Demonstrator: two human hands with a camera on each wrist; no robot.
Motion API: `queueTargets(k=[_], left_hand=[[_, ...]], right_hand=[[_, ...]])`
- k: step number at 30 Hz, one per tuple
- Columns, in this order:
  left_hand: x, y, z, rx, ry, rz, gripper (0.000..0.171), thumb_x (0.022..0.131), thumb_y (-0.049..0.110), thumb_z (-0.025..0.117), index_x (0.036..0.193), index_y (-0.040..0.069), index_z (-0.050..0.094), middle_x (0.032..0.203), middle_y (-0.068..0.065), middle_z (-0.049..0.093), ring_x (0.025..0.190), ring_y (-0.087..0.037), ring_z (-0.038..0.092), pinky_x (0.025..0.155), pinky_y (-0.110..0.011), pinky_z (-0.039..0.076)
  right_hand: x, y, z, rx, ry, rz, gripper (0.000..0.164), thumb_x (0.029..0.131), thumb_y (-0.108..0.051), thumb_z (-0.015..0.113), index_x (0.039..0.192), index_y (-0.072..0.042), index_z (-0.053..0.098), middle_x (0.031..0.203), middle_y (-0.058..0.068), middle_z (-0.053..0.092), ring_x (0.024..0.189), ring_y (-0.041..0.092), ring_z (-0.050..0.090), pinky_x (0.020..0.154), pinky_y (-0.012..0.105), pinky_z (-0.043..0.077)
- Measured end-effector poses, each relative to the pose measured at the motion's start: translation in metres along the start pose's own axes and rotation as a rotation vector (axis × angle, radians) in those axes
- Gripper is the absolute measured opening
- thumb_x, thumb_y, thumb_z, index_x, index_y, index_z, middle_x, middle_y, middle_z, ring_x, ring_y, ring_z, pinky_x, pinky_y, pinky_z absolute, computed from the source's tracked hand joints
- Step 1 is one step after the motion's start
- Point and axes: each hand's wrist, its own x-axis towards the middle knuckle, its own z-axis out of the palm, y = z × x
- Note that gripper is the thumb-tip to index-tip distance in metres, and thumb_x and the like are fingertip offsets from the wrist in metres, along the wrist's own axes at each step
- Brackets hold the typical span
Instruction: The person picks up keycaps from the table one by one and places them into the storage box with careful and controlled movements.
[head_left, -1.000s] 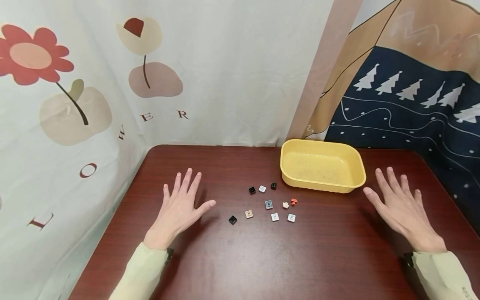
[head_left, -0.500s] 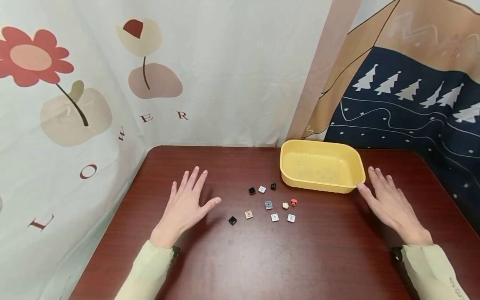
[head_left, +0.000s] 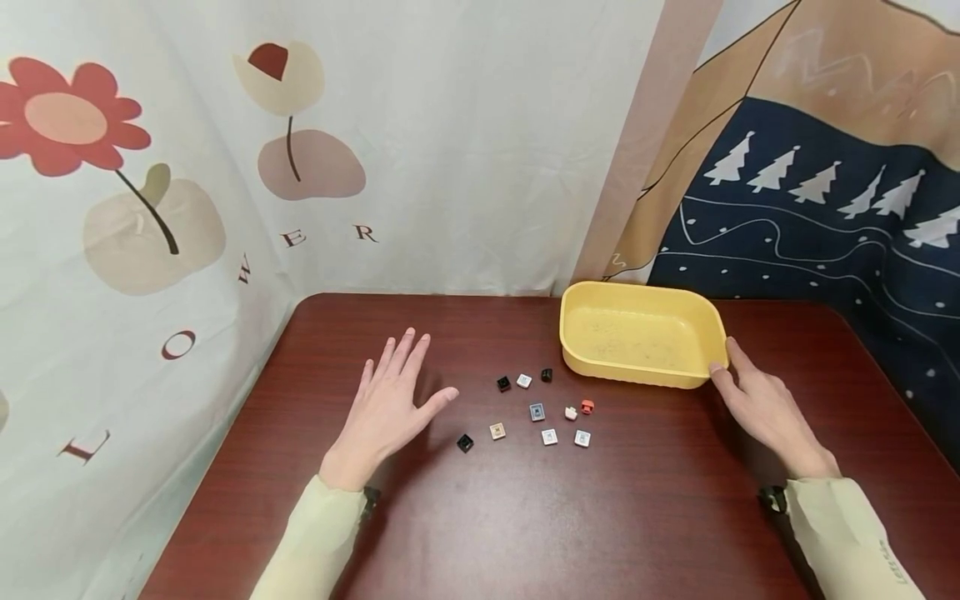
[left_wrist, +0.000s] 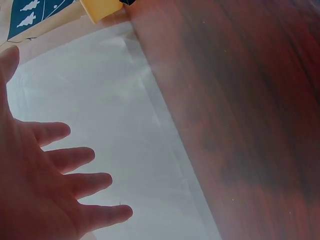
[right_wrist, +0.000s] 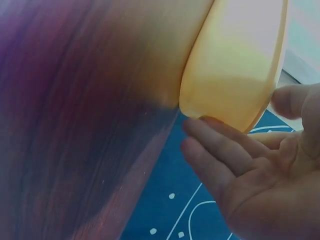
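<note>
At the right, my right hand (head_left: 767, 413) grips the near right corner of a yellow plastic tub (head_left: 630, 370). In the right wrist view, the thumb lies at the rim of the tub (right_wrist: 230, 70) and the fingers are against its outer wall. My left hand (head_left: 384, 415) hovers over the left part of the table, fingers straight and spread, holding nothing. Between the hands lie several small keycaps, among them a black one (head_left: 465, 442), a beige one (head_left: 497, 431), a grey-blue one (head_left: 537, 412), a white one (head_left: 582, 437) and a red one (head_left: 587, 407).
The dark red-brown wooden table (head_left: 480, 525) ends at the back against a pale curtain (head_left: 465, 150) with printed flowers and letters. A navy cloth (head_left: 795, 225) with white trees hangs behind the tub at the right.
My right hand has moved left to the tub and taken hold of its corner. My left hand has drifted right, still spread. The keycaps and the tub stay in place.
</note>
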Motion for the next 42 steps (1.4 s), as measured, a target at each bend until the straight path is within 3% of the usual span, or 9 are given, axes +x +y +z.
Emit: queueTargets(k=[4, 6, 7, 10, 13, 17, 24, 36, 42], left_hand=[[0.001, 0.001, 0.002, -0.003, -0.004, -0.001, 0.094, 0.096, 0.076, 0.048, 0.167, 0.020, 0.023, 0.173, -0.005, 0.015, 0.158, -0.035, 0.012, 0.122, -0.065, 0.011], [0.002, 0.002, 0.003, -0.009, -0.002, 0.000, 0.093, 0.096, 0.075, 0.049, 0.167, 0.019, 0.024, 0.173, -0.006, 0.016, 0.158, -0.035, 0.012, 0.122, -0.065, 0.012], [0.002, 0.003, 0.003, -0.012, -0.003, 0.002, 0.093, 0.096, 0.074, 0.049, 0.167, 0.018, 0.025, 0.173, -0.005, 0.016, 0.158, -0.035, 0.012, 0.122, -0.065, 0.012], [0.003, 0.004, 0.006, -0.012, 0.000, 0.011, 0.093, 0.096, 0.074, 0.050, 0.166, 0.017, 0.026, 0.173, -0.007, 0.017, 0.158, -0.036, 0.013, 0.121, -0.066, 0.014], [0.004, 0.007, 0.008, -0.015, 0.005, 0.021, 0.094, 0.096, 0.074, 0.050, 0.166, 0.016, 0.027, 0.172, -0.008, 0.019, 0.158, -0.037, 0.014, 0.120, -0.067, 0.014], [0.009, 0.012, 0.009, -0.022, 0.001, 0.029, 0.094, 0.096, 0.075, 0.049, 0.166, 0.017, 0.025, 0.172, -0.008, 0.019, 0.158, -0.036, 0.013, 0.121, -0.066, 0.013], [0.030, 0.027, 0.014, -0.037, -0.006, 0.063, 0.095, 0.096, 0.076, 0.048, 0.166, 0.016, 0.025, 0.172, -0.008, 0.018, 0.158, -0.036, 0.015, 0.120, -0.066, 0.018], [0.071, 0.046, 0.028, -0.041, -0.072, 0.072, 0.099, 0.096, 0.076, 0.047, 0.168, 0.015, 0.016, 0.174, -0.007, 0.003, 0.158, -0.038, 0.007, 0.121, -0.065, 0.017], [0.087, 0.053, 0.033, -0.017, -0.113, 0.079, 0.100, 0.097, 0.073, 0.049, 0.168, 0.013, 0.013, 0.175, -0.005, -0.001, 0.158, -0.039, 0.007, 0.118, -0.069, 0.018]], right_hand=[[0.002, -0.004, 0.002, 0.005, 0.037, 0.010, 0.074, 0.112, -0.042, 0.031, 0.162, 0.007, 0.008, 0.159, 0.039, 0.023, 0.133, 0.058, 0.042, 0.101, 0.074, 0.037], [0.004, -0.007, 0.004, 0.006, 0.057, 0.010, 0.072, 0.112, -0.040, 0.032, 0.161, 0.009, 0.011, 0.156, 0.040, 0.028, 0.122, 0.053, 0.051, 0.097, 0.071, 0.043], [0.004, -0.008, 0.005, 0.005, 0.068, 0.006, 0.072, 0.112, -0.039, 0.033, 0.161, 0.009, 0.013, 0.152, 0.040, 0.037, 0.112, 0.049, 0.055, 0.092, 0.067, 0.048], [0.007, -0.014, 0.008, 0.001, 0.080, -0.009, 0.071, 0.112, -0.038, 0.034, 0.161, 0.010, 0.015, 0.118, 0.036, 0.061, 0.081, 0.035, 0.052, 0.073, 0.051, 0.049], [0.010, -0.020, 0.012, -0.006, 0.079, -0.024, 0.071, 0.112, -0.038, 0.035, 0.161, 0.010, 0.015, 0.092, 0.025, 0.060, 0.070, 0.028, 0.047, 0.066, 0.044, 0.045], [0.015, -0.028, 0.016, -0.013, 0.079, -0.048, 0.070, 0.112, -0.037, 0.036, 0.161, 0.010, 0.017, 0.087, 0.019, 0.059, 0.074, 0.028, 0.050, 0.067, 0.042, 0.045], [0.020, -0.042, 0.024, 0.019, 0.068, -0.072, 0.069, 0.112, -0.035, 0.039, 0.162, 0.007, 0.017, 0.076, 0.010, 0.043, 0.056, 0.021, 0.037, 0.049, 0.034, 0.035], [0.028, -0.065, 0.036, 0.027, 0.078, -0.120, 0.066, 0.111, -0.031, 0.041, 0.161, 0.008, 0.022, 0.075, 0.011, 0.049, 0.057, 0.022, 0.038, 0.052, 0.035, 0.037], [0.030, -0.071, 0.038, 0.023, 0.075, -0.120, 0.065, 0.111, -0.029, 0.043, 0.160, 0.008, 0.023, 0.077, 0.010, 0.052, 0.065, 0.024, 0.046, 0.056, 0.036, 0.041]])
